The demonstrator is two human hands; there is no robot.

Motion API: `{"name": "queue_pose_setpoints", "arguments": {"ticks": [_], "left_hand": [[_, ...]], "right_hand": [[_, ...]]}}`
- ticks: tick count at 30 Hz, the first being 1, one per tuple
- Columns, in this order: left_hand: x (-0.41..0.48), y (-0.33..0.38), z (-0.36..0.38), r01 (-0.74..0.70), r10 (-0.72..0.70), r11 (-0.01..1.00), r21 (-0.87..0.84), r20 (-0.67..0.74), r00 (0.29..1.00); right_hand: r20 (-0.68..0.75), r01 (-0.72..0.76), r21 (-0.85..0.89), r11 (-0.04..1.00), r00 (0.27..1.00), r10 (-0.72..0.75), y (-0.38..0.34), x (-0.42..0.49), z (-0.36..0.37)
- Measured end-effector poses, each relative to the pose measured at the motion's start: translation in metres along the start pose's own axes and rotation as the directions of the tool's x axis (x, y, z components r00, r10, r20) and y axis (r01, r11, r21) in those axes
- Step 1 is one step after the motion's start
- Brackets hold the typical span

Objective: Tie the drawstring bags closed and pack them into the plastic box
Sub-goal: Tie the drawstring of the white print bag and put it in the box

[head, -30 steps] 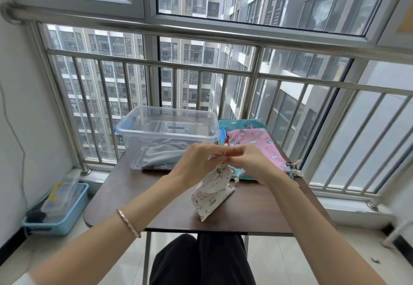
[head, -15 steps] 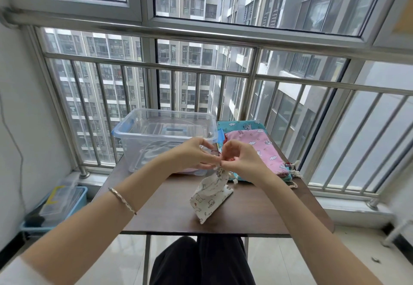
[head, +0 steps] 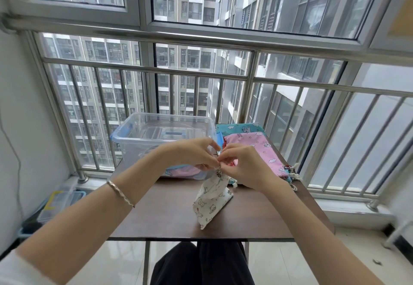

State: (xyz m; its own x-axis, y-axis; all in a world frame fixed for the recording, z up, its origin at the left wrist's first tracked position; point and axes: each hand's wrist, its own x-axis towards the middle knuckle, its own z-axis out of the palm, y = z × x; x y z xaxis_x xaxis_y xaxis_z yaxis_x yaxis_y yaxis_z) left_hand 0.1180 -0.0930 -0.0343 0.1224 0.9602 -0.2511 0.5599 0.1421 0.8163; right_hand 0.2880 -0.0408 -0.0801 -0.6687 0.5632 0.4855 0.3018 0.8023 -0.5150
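pinching white bag (head: 212, 202) neck, l hand (head: 192, 155) + r hand (head: 243, 166) fingers (head: 211, 144) curled | cord (head: 218, 170) mostly hidden

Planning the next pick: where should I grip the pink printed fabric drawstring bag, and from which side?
Probably its gathered mouth at the near right end, by the loose white cords. Come from the right: the pink printed fabric drawstring bag lies flat, mouth toward that side.

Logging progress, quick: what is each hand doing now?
Left hand: pinches the gathered neck of the white cartoon-print cloth drawstring bag.
Right hand: pinches the same neck.
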Motion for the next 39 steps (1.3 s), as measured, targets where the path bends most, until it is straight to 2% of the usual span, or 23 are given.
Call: {"name": "queue_pose_setpoints", "arguments": {"ticks": [4,8,13,16,18,21,24,27,30,32,34,39], "left_hand": [[-0.003,0.001,0.01,-0.099,0.119,0.983,0.153,-0.126,0.985],[-0.003,0.001,0.013,-0.133,0.174,0.955,0.266,-0.14,0.975],[0.0,-0.001,0.012,-0.156,0.217,0.953,0.259,-0.227,0.95],[0.001,0.0,0.011,-0.185,0.26,0.938,0.293,-0.244,0.934],[0.001,0.0,0.009,-0.196,0.271,0.941,0.275,-0.269,0.924],[-0.001,0.0,0.008,-0.177,0.25,0.95,0.256,-0.289,0.924],[0.001,-0.001,0.009,-0.148,0.192,0.974,0.172,-0.276,0.942],[0.003,-0.001,0.01,-0.052,0.027,0.993,-0.108,-0.218,0.976],[0.001,0.001,0.01,0.045,-0.086,0.876,-0.48,-0.064,0.994],[0.0,0.001,0.01,0.072,-0.086,0.78,-0.621,0.007,0.996],[0.001,-0.002,0.01,0.072,-0.082,0.745,-0.663,0.015,0.996],[0.005,-0.008,0.011,0.064,-0.081,0.751,-0.658,0.005,0.997]], "right_hand": [[-0.017,-0.037,0.044,0.998,0.999,0.037,0.001,0.0,-0.003],[-0.029,-0.03,0.017,0.999,0.999,0.031,0.004,0.001,-0.002],[-0.044,-0.119,0.233,0.965,0.99,0.133,0.009,0.002,0.0],[0.0,-0.19,0.461,0.867,0.977,0.215,0.011,0.005,0.0],[0.041,-0.223,0.619,0.753,0.967,0.253,0.014,0.004,0.0],[0.06,-0.231,0.734,0.638,0.959,0.278,0.019,0.003,0.002],[0.044,-0.227,0.732,0.642,0.957,0.288,0.019,0.003,0.004],[-0.046,-0.194,0.599,0.777,0.96,0.275,0.016,0.003,0.004],[-0.148,-0.125,0.447,0.886,0.966,0.21,0.016,0.004,0.003],[-0.204,-0.083,0.368,0.926,0.965,0.168,0.016,0.004,0.002],[-0.242,-0.062,0.331,0.942,0.959,0.148,0.015,0.003,0.001],[-0.244,-0.049,0.361,0.931,0.959,0.146,0.012,0.0,-0.001]]}}
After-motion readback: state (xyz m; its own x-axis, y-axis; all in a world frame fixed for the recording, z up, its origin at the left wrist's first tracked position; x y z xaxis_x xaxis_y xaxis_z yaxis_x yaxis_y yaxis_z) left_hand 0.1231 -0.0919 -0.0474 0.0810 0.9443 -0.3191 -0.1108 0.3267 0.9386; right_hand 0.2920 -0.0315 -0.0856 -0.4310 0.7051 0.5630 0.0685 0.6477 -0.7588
